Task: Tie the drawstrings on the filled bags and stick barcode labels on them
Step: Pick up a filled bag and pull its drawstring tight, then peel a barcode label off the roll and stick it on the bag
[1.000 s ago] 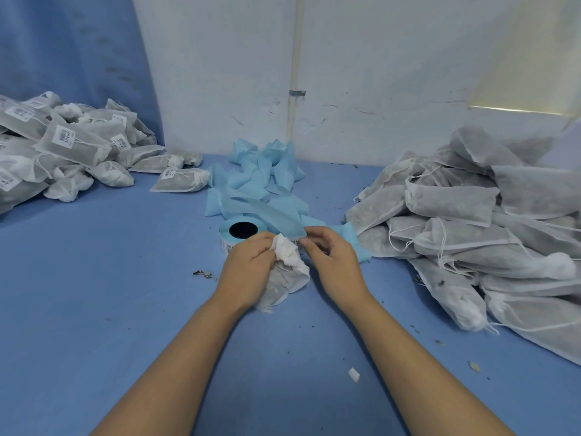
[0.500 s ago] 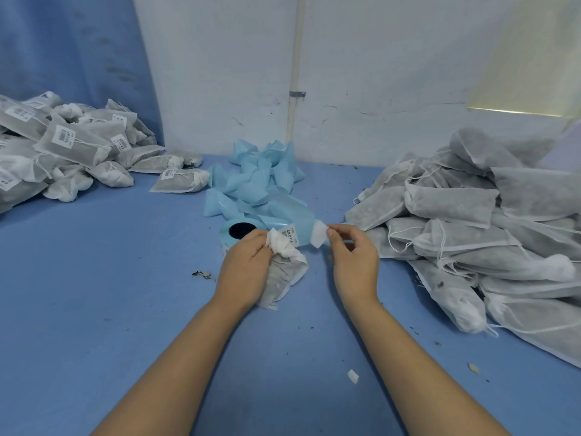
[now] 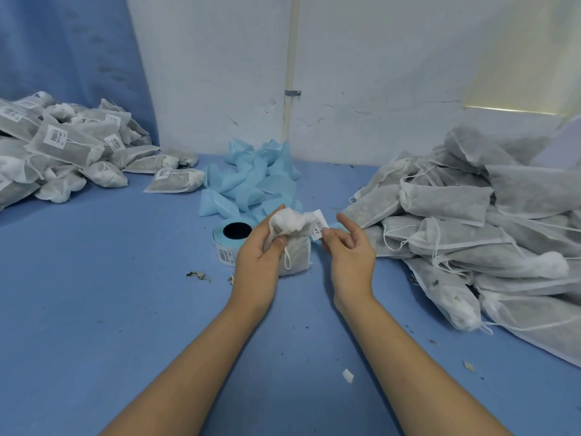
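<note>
Left grip [image 3: 261, 247]: fingers curled round the gathered neck of the bag [image 3: 297, 256], held upright at the middle of the desk [image 3: 125, 294].
Right grip [image 3: 350, 251]: pinches a barcode label [image 3: 319, 229] beside the bag's top.
Label roll [image 3: 231, 237]: on the desk, just behind the left grip.
Unlabelled bags [image 3: 471, 234]: heaped at right.
</note>
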The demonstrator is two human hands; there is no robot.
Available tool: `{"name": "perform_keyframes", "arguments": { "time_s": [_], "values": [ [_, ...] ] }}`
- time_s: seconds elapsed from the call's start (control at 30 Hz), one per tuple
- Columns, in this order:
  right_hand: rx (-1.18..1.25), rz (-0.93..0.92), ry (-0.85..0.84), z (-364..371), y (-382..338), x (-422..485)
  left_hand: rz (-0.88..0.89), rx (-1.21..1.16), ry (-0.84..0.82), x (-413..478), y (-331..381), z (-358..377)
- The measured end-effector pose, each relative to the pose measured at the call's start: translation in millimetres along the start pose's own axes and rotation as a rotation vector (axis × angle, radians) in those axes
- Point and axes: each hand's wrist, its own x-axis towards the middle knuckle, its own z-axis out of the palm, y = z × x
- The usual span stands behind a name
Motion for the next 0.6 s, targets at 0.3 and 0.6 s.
{"name": "perform_keyframes", "arguments": {
  "time_s": [0.3,0.6],
  "values": [
    [0.163,0.242,0.042,7.3,-8.2,-7.9,0.046,0.053,0.261,3.5,-3.2,-3.1],
    [0.289,0.505,-0.234,25.1,-9.6,-31.3,0.102,0.058,0.376,5.8,-0.6,-4.7]
  ]
}}
